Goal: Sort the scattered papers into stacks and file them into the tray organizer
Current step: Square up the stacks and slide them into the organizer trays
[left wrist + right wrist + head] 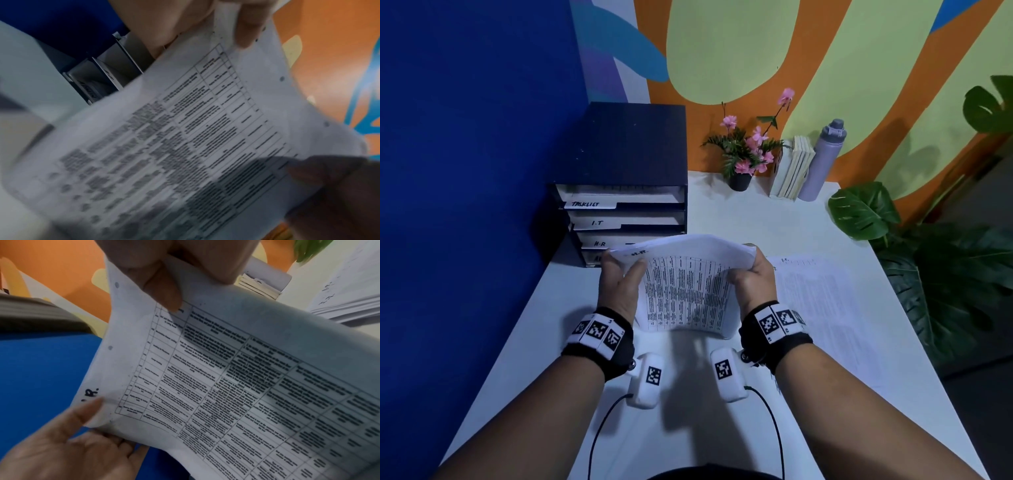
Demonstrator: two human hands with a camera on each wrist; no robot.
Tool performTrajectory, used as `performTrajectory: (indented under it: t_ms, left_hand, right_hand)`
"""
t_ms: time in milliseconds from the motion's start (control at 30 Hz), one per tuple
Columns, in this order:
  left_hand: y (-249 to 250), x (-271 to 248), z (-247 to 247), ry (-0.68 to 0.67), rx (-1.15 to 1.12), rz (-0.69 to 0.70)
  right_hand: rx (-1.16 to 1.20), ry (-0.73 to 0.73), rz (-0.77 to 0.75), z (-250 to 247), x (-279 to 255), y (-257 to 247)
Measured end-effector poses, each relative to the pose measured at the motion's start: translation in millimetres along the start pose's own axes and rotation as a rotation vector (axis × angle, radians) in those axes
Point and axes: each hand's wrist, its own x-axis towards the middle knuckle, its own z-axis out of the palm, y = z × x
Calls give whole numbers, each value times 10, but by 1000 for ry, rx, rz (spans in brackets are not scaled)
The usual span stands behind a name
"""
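I hold a stack of printed table sheets marked "H.R." above the white table, just in front of the dark blue tray organizer. My left hand pinches the stack's far left corner and my right hand grips its far right corner; the sheets sag between them. In the left wrist view the thumb presses the paper with the organizer's trays behind. The right wrist view shows the same paper. The trays read TASKLIST, I.T and H.R; the stack hides the lowest label.
A second paper stack, marked I.T., lies on the table to the right. A flower pot, books and a grey bottle stand along the back wall. Large plant leaves overhang the right edge. A blue wall borders the left.
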Motion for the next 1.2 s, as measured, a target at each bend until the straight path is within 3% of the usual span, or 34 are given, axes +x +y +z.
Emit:
performTrajectory:
  t_ms: [67, 200, 333, 467, 700, 933, 1067, 1200]
  left_hand:
    - [103, -35, 57, 53, -46, 6]
    - [205, 35, 113, 160, 73, 23]
    - [153, 109, 100, 181, 171, 87]
    - [78, 123, 55, 77, 238, 124]
    - [-277, 223, -97, -23, 428, -88]
    - [-186, 188, -154, 156, 409, -21]
    - [-200, 157, -438, 228, 537, -216]
    - [-387, -8, -747, 144, 643, -473]
  right_hand:
    - [-4, -9, 1, -10, -7, 4]
    - [-22, -40, -5, -32, 7, 20]
    - [-49, -61, -24, -53, 31, 48]
    - [-59, -93, -39, -69, 50, 87]
    - [14, -112, -68, -129, 113, 121]
    - [-138, -176, -87, -87, 208, 281]
    - [-250, -164, -48, 171, 223, 413]
    - [-333, -105, 110, 523, 343, 752]
